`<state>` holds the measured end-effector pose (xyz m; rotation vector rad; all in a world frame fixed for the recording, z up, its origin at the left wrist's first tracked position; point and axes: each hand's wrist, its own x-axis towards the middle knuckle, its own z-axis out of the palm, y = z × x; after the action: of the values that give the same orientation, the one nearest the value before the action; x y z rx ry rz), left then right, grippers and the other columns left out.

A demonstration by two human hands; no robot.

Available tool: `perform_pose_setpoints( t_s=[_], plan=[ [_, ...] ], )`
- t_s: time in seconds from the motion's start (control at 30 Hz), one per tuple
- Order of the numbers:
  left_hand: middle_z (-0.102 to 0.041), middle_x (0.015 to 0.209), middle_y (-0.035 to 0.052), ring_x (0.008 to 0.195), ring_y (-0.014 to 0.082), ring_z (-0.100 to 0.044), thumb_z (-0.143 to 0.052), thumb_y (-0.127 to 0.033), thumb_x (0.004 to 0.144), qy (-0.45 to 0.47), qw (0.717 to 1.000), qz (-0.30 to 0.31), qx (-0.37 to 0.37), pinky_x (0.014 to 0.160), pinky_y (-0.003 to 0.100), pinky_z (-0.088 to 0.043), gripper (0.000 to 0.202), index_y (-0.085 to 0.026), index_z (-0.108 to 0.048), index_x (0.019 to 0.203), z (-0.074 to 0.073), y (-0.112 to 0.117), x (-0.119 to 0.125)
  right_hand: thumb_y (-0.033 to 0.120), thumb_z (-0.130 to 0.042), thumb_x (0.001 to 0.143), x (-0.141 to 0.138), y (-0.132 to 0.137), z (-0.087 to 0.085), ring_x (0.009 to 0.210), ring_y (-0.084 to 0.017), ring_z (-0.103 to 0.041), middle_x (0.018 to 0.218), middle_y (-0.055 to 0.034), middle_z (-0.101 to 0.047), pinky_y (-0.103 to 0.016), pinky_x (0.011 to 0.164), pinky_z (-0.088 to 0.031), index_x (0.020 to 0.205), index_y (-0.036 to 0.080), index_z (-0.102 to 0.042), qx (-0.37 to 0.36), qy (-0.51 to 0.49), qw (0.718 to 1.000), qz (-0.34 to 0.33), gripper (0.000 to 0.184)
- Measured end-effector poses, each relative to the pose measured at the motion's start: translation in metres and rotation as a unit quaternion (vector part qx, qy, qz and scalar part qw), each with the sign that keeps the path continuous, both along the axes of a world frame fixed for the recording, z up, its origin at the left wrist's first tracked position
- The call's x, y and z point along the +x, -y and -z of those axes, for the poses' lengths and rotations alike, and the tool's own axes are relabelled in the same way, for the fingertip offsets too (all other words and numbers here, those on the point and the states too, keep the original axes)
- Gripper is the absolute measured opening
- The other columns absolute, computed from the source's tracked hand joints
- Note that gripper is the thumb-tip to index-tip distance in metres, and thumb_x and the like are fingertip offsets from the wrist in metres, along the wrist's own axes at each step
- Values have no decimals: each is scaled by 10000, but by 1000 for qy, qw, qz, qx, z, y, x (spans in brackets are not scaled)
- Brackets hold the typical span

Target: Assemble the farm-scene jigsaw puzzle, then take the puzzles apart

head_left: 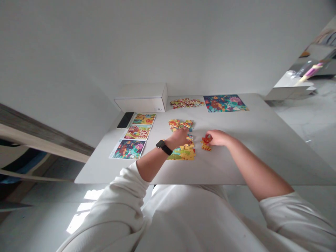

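My right hand [218, 137] is closed, with thumb and fingers pinching a red-orange puzzle piece [207, 139]. Just below it on the table is a yellow and orange piece [206, 148]; I cannot tell whether the two are joined. My left hand [180, 137], with a black watch at the wrist, lies over a partly joined jigsaw puzzle. Its fingertips are mostly hidden. A joined yellow and green section [185, 154] shows below that hand, and a cluster of orange and yellow pieces [173, 124] above it.
A heap of loose puzzle pieces [186, 103] lies at the back, beside a dark blue picture sheet [224, 103]. To the left are a white box [141, 99], a black phone [125, 120] and a sheet with three pictures [136, 132]. The white table [231, 171] meets a wall behind.
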<state>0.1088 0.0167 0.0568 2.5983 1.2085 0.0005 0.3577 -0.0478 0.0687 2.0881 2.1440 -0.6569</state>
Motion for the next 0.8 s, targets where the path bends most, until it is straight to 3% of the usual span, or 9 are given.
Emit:
perform_pose_setpoints(
  t_s=[0.1,0.23,0.33,0.47,0.57,0.8],
  plan=[
    [-772,1214,145,1104,329,-736,-940,-397,733,12,999,9,-49,909,375,-579,623,-148,-717,1259,-2,-9,3,358,-918,776,-5,10,0,1090,-292,-744,1270,-148,-754,-316,891,-542,1152,220,-787,12,60,998,-12,422],
    [-791,1046,94,998,297,-737,-911,-354,750,62,996,15,-61,850,367,-563,339,-183,-763,1002,-7,-19,0,360,-900,807,-4,17,3,1068,-281,-744,1217,-133,-765,-304,854,-532,1112,207,-764,2,57,998,-20,368],
    [-785,972,67,879,246,-717,-863,-372,801,93,993,2,-75,752,332,-535,286,-190,-740,985,-13,-25,-7,312,-891,815,-3,20,5,1048,-271,-749,1156,-101,-794,-296,818,-519,1179,208,-726,2,26,1000,-10,412],
    [-720,791,19,689,169,-637,-816,-404,838,150,978,-14,-147,620,285,-455,263,-195,-681,921,-24,-31,-20,302,-905,805,-5,19,8,1021,-253,-757,1161,-89,-801,-282,815,-516,1377,223,-658,8,-7,1000,12,628],
    [-687,742,10,643,149,-612,-807,-416,847,210,956,-35,-201,602,277,-447,282,-198,-639,907,-28,-33,-25,329,-911,798,-7,16,12,1041,-257,-744,1185,-100,-783,-285,847,-521,1363,228,-684,18,-9,1000,9,617],
    [-664,810,37,779,207,-665,-748,-403,907,289,936,-185,-76,707,330,-536,260,-188,-641,1007,-16,-56,-28,273,-876,804,-8,6,19,1031,-241,-722,1208,-118,-740,-286,874,-531,1116,215,-753,40,-21,999,17,341]
  ],
)
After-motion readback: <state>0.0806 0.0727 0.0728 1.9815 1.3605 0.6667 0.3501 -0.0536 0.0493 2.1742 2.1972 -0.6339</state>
